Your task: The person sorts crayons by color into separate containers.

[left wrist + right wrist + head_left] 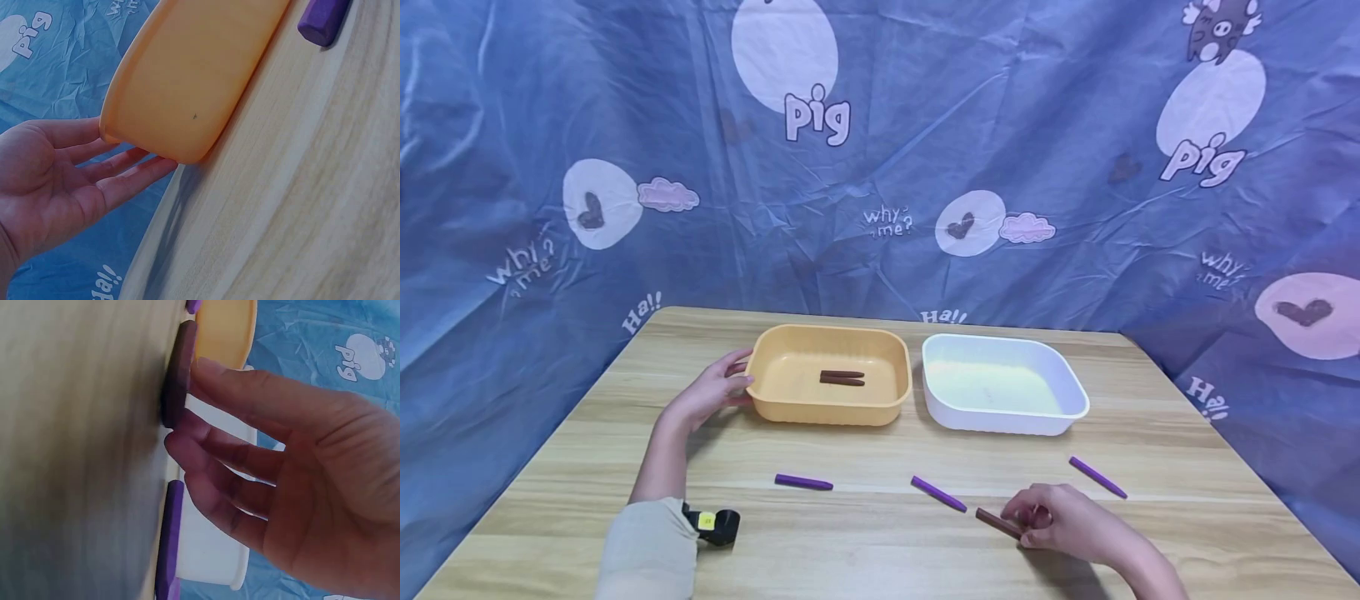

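Note:
My left hand (709, 392) rests against the left end of the yellow-orange plastic bin (827, 413), its fingers fairly straight. In the left wrist view the fingertips touch the bin's end wall. Two brown crayons (842, 377) lie side by side inside that bin. At the front right, my right hand (1063, 518) pinches the near end of another brown crayon (997, 523) low over the table. Seen from the right wrist, the thumb lies along this crayon (179, 375) and the fingertips are at its lower end.
A white bin (1000, 423) stands right of the yellow-orange one. Purple crayons lie on the wooden table: one at left (803, 482), one in the middle (938, 493) and one at right (1098, 477). A blue printed curtain (820, 217) hangs behind and beside the table.

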The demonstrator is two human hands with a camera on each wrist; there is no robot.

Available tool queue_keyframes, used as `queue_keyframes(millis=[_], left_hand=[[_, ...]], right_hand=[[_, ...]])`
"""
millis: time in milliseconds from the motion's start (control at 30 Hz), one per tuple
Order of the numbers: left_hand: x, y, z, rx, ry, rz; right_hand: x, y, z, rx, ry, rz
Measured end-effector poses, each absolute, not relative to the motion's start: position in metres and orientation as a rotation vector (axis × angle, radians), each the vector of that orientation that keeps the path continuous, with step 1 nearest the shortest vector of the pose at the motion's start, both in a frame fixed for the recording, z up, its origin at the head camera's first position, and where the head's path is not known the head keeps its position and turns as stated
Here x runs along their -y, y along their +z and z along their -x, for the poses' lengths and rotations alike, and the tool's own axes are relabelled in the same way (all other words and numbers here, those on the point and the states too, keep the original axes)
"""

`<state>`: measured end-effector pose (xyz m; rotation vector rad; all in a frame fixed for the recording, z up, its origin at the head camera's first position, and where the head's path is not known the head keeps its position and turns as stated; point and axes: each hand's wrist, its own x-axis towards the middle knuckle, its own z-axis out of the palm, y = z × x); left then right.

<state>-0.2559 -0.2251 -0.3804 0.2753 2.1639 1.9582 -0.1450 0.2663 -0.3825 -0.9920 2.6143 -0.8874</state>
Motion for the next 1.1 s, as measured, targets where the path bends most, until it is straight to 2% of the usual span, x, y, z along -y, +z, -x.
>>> queue_keyframes(millis=[533, 1100], left_hand=[[0.227, -0.381, 0.257, -2.173, 1.951, -0.278], [0.225, -0.380, 0.257, -2.165, 1.958, -0.265]], right_hand=[[-0.270, -0.392, 0.149, -2.541, -0.947, 1.127], [-0.267, -0.381, 0.150, -2.684, -0.936, 1.189]])
